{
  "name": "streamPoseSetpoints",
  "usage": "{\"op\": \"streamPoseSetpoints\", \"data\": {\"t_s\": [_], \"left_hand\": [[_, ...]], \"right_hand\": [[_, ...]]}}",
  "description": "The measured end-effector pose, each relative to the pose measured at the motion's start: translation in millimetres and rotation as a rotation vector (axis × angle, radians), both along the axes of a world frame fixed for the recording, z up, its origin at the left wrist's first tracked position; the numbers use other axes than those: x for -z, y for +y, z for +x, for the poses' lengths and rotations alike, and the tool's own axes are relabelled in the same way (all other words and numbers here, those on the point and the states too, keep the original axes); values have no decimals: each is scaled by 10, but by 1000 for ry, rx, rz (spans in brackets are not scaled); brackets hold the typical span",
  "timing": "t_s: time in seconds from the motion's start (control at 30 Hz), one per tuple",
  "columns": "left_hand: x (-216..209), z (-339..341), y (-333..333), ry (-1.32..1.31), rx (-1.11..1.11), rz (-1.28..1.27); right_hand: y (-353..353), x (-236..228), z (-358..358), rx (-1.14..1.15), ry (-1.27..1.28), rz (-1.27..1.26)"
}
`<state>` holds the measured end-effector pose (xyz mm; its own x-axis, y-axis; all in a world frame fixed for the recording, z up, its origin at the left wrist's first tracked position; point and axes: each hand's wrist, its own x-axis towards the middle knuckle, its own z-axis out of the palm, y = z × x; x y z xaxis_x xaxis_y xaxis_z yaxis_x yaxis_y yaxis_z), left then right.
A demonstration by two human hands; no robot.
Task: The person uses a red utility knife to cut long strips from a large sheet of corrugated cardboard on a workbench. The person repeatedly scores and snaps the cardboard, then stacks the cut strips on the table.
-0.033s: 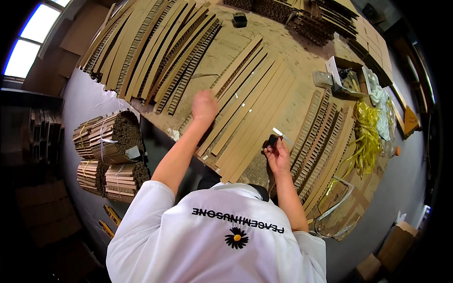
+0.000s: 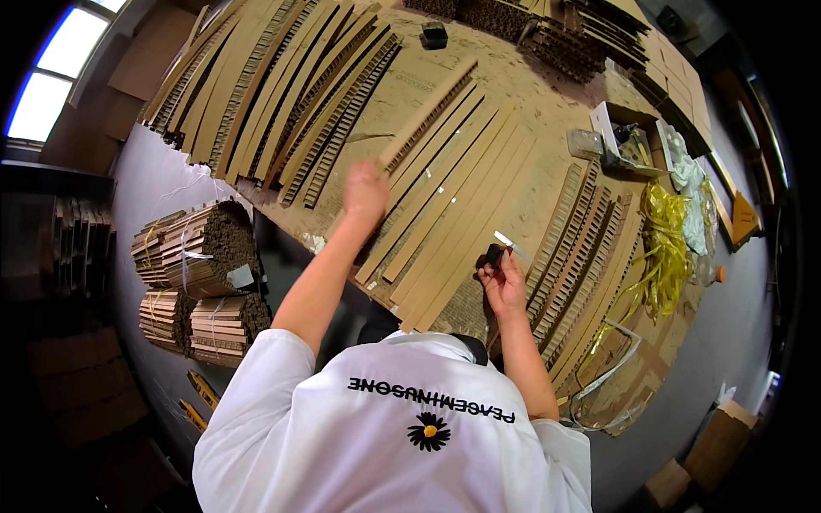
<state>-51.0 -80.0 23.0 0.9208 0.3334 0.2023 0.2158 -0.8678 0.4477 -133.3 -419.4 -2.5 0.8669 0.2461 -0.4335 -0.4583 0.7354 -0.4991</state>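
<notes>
My left hand (image 2: 366, 190) is closed around the near part of a honeycomb cardboard strip (image 2: 432, 111), which slants away to the far right. Its fingers are partly blurred. Beside that strip, several flat cardboard strips (image 2: 466, 201) lie side by side on the cardboard-covered table (image 2: 547, 120). Off their right side, my right hand (image 2: 505, 286) is closed on a small black tool (image 2: 493, 255). A bright, flat, blade-like piece (image 2: 505, 240) shows just beyond its fingers; the tool's exact kind cannot be made out.
More honeycomb strips (image 2: 282, 94) cover the table's far left, and another group (image 2: 581, 256) lies at right. An open box (image 2: 629, 141), yellow strapping (image 2: 663, 248) and a small black block (image 2: 434, 36) sit on the table. Tied bundles (image 2: 201, 256) stand below its left edge.
My left hand has shifted slightly to the left, and the far end of the strip in it has swung a little farther away. My right hand stays in place.
</notes>
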Motion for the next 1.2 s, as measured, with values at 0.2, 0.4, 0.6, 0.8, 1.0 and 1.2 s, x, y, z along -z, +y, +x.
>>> {"op": "streamPoseSetpoints", "data": {"t_s": [0.2,0.4,0.6,0.8,1.0,1.2], "left_hand": [[-182,236,589,195,-55,-15],[-26,74,350,-38,71,199],[-91,19,149,344,13,18],[-85,19,136,190,19,-70],[17,-19,242,176,139,-70],[38,-74,334,135,226,-136]], "right_hand": [[-3,-31,6,-21,19,-42],[-35,8,4,-21,24,-68],[-15,-39,0,-23,46,-94],[1,-44,10,-11,16,-63],[10,-71,16,-31,18,-72],[12,-80,15,-17,32,-84]]}}
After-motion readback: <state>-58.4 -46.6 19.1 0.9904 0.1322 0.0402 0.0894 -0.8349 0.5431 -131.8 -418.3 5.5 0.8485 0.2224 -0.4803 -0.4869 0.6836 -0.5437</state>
